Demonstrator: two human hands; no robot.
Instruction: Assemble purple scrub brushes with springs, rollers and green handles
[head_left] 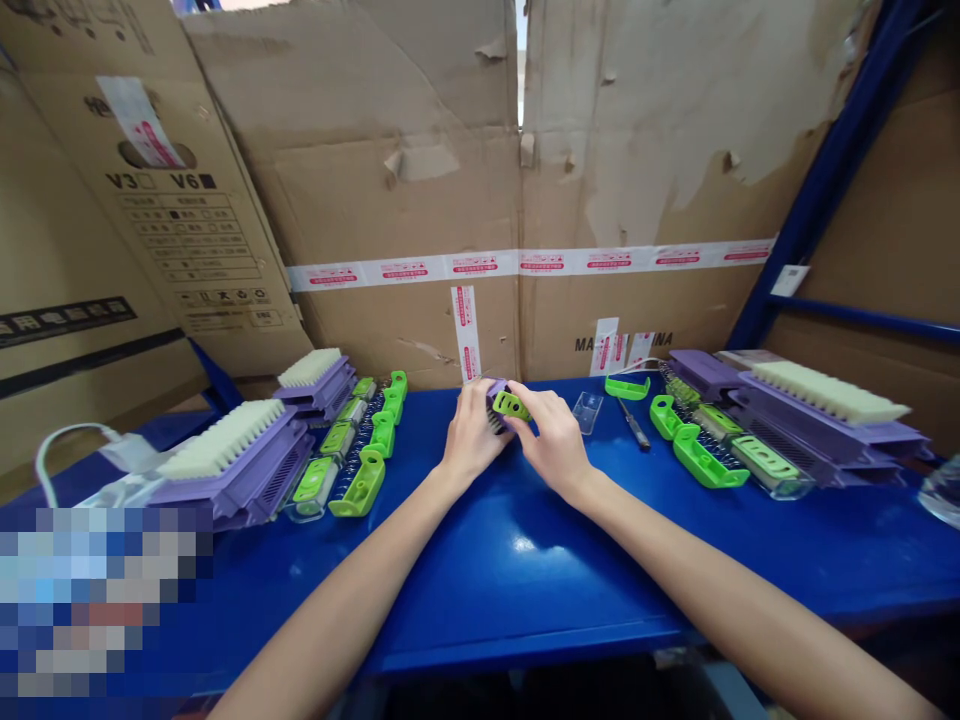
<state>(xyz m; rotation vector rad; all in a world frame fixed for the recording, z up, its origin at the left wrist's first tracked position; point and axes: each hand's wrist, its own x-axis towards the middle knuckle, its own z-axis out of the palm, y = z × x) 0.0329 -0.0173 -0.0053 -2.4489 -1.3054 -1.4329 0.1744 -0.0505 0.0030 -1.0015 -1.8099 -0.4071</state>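
Observation:
Over the middle of the blue table, both hands close around one small assembly. My left hand [472, 432] wraps its left side, gripping a purple housing [496, 386] that mostly hides behind the fingers. At its right, my right hand [553, 440] pinches a lime-green piece [511, 404] with dark holes between thumb and fingers. The green piece lies against the purple housing; whether they are joined I cannot tell. Just right of my right hand rests a clear plastic tray [588, 411]. Beyond it lie a dark screwdriver-like tool [634, 425] and a green bracket [628, 388].
Purple housings topped with cream bristle blocks stand at left [225, 440] and right [829, 390]. Beside them are rows of green brackets [360, 485] and clear green-topped cases [313, 484]. Cardboard [405, 200] walls the back. A white cable [56, 435] lies left; a blue post [817, 170] rises right.

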